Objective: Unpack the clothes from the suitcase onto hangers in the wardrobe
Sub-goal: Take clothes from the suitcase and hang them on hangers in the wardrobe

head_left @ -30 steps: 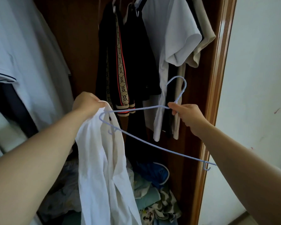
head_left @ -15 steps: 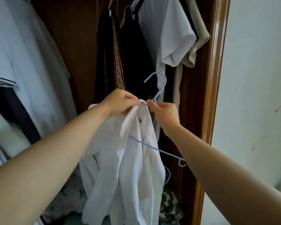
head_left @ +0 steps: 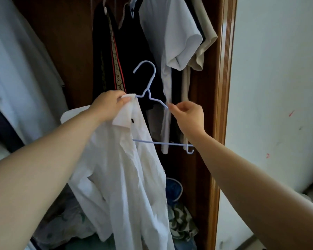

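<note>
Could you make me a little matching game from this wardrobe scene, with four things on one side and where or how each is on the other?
Things:
1. light blue wire hanger
2. crumpled white collared shirt
3. white short-sleeved T-shirt
4. left hand

States:
A. hanging up in the wardrobe
B. pinching the shirt's collar
C. draped over one hanger arm
D. right hand holds its free arm

Pairs: 1-D, 2-C, 3-A, 4-B

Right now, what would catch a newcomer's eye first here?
The white shirt in the centre, pinched at its collar by the left hand. A pale blue hanger is half threaded into it, its bare shoulder held by the right hand. Behind hang dark clothes in the wooden wardrobe.
</note>
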The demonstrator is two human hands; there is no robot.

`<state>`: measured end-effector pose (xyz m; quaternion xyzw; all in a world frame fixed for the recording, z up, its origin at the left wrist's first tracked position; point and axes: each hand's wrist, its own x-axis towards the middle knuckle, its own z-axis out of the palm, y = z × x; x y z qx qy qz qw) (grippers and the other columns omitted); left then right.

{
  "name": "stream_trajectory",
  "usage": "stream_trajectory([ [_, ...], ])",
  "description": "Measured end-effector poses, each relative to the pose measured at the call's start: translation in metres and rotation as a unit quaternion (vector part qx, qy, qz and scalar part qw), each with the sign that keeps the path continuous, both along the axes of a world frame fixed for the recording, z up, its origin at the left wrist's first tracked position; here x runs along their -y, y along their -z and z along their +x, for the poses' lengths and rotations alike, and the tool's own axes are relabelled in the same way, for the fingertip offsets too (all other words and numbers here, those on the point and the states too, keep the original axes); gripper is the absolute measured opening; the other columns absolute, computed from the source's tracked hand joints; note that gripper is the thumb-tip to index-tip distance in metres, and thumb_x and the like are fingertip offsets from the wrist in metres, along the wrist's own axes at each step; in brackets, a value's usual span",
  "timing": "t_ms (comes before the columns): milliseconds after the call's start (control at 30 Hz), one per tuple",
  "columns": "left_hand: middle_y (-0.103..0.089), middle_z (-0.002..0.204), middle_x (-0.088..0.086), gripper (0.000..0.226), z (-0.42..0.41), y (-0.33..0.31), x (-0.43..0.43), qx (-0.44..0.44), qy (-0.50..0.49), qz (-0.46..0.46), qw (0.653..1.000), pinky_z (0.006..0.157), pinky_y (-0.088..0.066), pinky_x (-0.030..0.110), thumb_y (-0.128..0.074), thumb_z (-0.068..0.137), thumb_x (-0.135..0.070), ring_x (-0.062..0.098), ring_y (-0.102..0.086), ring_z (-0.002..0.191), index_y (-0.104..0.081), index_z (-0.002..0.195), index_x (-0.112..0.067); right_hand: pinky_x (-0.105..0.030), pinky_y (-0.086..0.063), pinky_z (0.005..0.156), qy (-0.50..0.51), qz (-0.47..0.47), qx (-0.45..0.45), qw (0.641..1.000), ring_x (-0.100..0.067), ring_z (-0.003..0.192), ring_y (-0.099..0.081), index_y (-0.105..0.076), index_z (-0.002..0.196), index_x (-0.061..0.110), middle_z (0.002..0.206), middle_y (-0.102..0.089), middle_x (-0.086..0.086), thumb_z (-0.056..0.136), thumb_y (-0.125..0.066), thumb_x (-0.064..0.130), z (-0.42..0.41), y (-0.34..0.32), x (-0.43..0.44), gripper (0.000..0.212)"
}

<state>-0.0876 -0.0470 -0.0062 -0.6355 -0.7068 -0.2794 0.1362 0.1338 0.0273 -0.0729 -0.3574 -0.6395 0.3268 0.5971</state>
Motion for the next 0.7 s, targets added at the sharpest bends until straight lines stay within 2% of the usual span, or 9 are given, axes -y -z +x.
stream_trajectory([
  [100, -0.056, 0.075, 0.012, 0.037, -0.005, -0.009, -0.002, 0.008, -0.014, 0.012, 1.000, 0.058, -0.032, 0.035, -0.044, 0.099, -0.039, 0.032, -0.053, 0.071, -0.055, 0.081, -0.008, -0.022, -0.044, 0.053, -0.099, -0.102, 0.063, 0.988, -0.009, 0.047, -0.052, -0.069, 0.064, 0.002, 0.055, -0.065, -0.004, 0.088, -0.055, 0.019, 0.009, 0.012, 0.003, 0.033],
  [167, -0.056, 0.075, 0.014, 0.039, -0.004, -0.014, -0.004, 0.018, -0.017, 0.022, 0.999, 0.059, -0.033, 0.034, -0.044, 0.099, -0.039, 0.034, -0.054, 0.072, -0.056, 0.082, -0.007, -0.024, -0.049, 0.054, -0.166, -0.196, 0.146, 0.956, -0.014, 0.054, -0.058, -0.070, 0.075, 0.002, 0.067, -0.069, -0.009, 0.092, -0.052, 0.017, 0.007, 0.020, 0.004, 0.029],
  [233, -0.058, 0.078, 0.016, 0.038, 0.000, -0.019, -0.004, 0.026, -0.009, 0.034, 0.999, 0.061, -0.035, 0.034, -0.045, 0.099, -0.039, 0.033, -0.055, 0.073, -0.059, 0.088, -0.006, -0.027, -0.058, 0.068, -0.192, -0.282, 0.189, 0.921, -0.018, 0.066, -0.064, -0.068, 0.090, -0.002, 0.080, -0.069, -0.011, 0.094, -0.053, 0.015, 0.001, 0.032, -0.002, 0.023],
  [333, -0.060, 0.080, 0.017, 0.037, 0.005, -0.025, -0.004, 0.038, 0.012, 0.047, 0.998, 0.061, -0.035, 0.033, -0.046, 0.099, -0.038, 0.031, -0.055, 0.073, -0.062, 0.091, -0.004, -0.038, -0.050, 0.098, -0.177, -0.273, 0.257, 0.910, -0.028, 0.105, -0.064, -0.063, 0.116, -0.001, 0.113, -0.066, -0.018, 0.093, -0.054, 0.012, -0.009, 0.050, -0.008, 0.028],
  [400, -0.056, 0.074, 0.017, 0.038, 0.009, -0.030, -0.002, 0.035, 0.035, 0.053, 0.997, 0.058, -0.033, 0.032, -0.047, 0.099, -0.037, 0.028, -0.052, 0.068, -0.061, 0.088, -0.003, -0.032, -0.041, 0.104, -0.165, -0.261, 0.269, 0.912, -0.026, 0.125, -0.049, -0.047, 0.138, 0.006, 0.137, -0.052, -0.012, 0.097, -0.050, 0.015, -0.017, 0.057, -0.007, 0.042],
  [433, -0.054, 0.072, 0.016, 0.037, 0.011, -0.032, 0.000, 0.035, 0.049, 0.054, 0.997, 0.057, -0.032, 0.031, -0.048, 0.099, -0.036, 0.026, -0.050, 0.066, -0.061, 0.084, -0.004, -0.029, -0.039, 0.102, -0.197, -0.265, 0.243, 0.912, -0.023, 0.124, -0.047, -0.038, 0.145, 0.011, 0.142, -0.046, -0.008, 0.097, -0.051, 0.018, -0.020, 0.060, -0.006, 0.050],
  [533, -0.055, 0.071, 0.012, 0.031, 0.012, -0.036, 0.009, 0.044, 0.080, 0.052, 0.994, 0.058, -0.035, 0.031, -0.047, 0.099, -0.036, 0.023, -0.050, 0.066, -0.060, 0.078, -0.017, -0.035, -0.043, 0.101, -0.279, -0.274, 0.205, 0.897, -0.020, 0.113, -0.052, -0.040, 0.138, 0.019, 0.132, -0.051, -0.001, 0.091, -0.062, 0.021, -0.031, 0.069, -0.014, 0.052],
  [633, -0.064, 0.084, 0.017, 0.035, 0.009, -0.036, 0.016, 0.059, 0.103, 0.053, 0.992, 0.065, -0.044, 0.037, -0.048, 0.098, -0.039, 0.028, -0.059, 0.074, -0.066, 0.094, -0.010, -0.043, -0.048, 0.100, -0.273, -0.257, 0.231, 0.898, -0.024, 0.106, -0.063, -0.056, 0.124, 0.012, 0.116, -0.065, -0.002, 0.087, -0.067, 0.024, -0.035, 0.082, -0.020, 0.040],
  [700, -0.060, 0.077, 0.010, 0.041, 0.002, -0.037, 0.023, 0.060, 0.103, 0.051, 0.992, 0.061, -0.040, 0.029, -0.050, 0.096, -0.043, 0.020, -0.054, 0.067, -0.065, 0.092, -0.005, -0.044, -0.053, 0.093, -0.268, -0.267, 0.191, 0.906, -0.025, 0.099, -0.067, -0.063, 0.117, 0.011, 0.109, -0.070, -0.006, 0.085, -0.068, 0.024, -0.032, 0.086, -0.022, 0.035],
])
